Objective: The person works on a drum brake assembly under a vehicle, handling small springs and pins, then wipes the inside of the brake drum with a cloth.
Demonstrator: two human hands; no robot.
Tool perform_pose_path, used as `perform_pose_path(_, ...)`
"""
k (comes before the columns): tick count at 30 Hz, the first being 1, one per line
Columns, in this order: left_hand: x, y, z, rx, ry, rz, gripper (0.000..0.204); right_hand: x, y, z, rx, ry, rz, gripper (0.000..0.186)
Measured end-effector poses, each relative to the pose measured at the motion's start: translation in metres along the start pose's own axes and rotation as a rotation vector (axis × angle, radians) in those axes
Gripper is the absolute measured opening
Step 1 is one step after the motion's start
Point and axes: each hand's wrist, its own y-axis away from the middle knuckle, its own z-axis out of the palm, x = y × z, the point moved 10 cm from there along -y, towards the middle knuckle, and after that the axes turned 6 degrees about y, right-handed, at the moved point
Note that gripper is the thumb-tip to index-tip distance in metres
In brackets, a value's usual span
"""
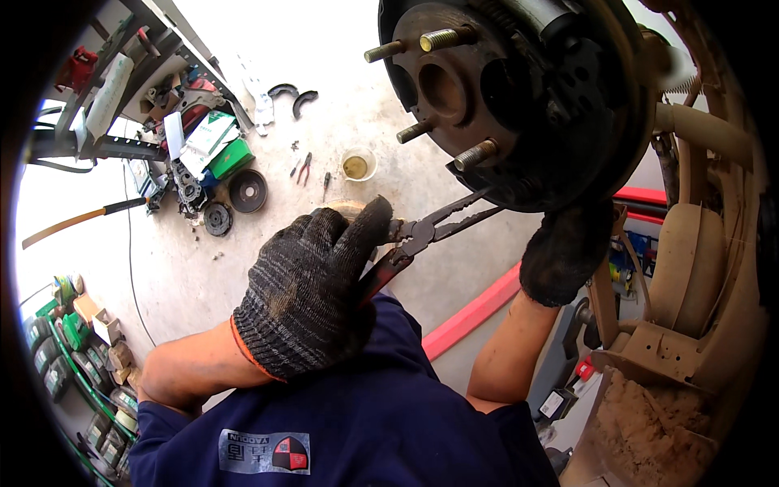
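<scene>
The left hand [312, 292] had its fingers wrapped around the pliers [420, 234], seemingly so their tips, beyond the fingers, reached the wheel hub [480, 109]; the right hand [566, 253] had fingers too hidden to judge.

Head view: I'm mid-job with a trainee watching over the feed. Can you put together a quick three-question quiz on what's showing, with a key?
1. Multiple choice. What does the left hand hold?
a) a hammer
b) a pair of pliers
c) a paintbrush
2. Count. How many threaded studs show on the hub?
3. True or false. The right hand is bare.

Key:
1: b, with its jaws standing open toward the hub's underside.
2: Four.
3: False; it wears a dark glove.
</scene>
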Motion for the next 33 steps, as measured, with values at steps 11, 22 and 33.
perform_pose_path(11, 0.010, 0.007, 0.003, 0.043, 0.004, 0.001, 0.077, -0.003, -0.005, 0.007, 0.036, -0.162, 0.100, 0.044)
perform_pose_path(22, 0.026, 0.011, -0.002, 0.083, -0.164, -0.091, 0.072, -0.002, -0.013, 0.009, -0.013, -0.206, 0.087, 0.041)
perform_pose_path(33, 0.040, 0.015, -0.013, 0.272, -0.323, -0.069, 0.045, -0.005, -0.020, 0.008, -0.030, -0.095, -0.044, 0.034)
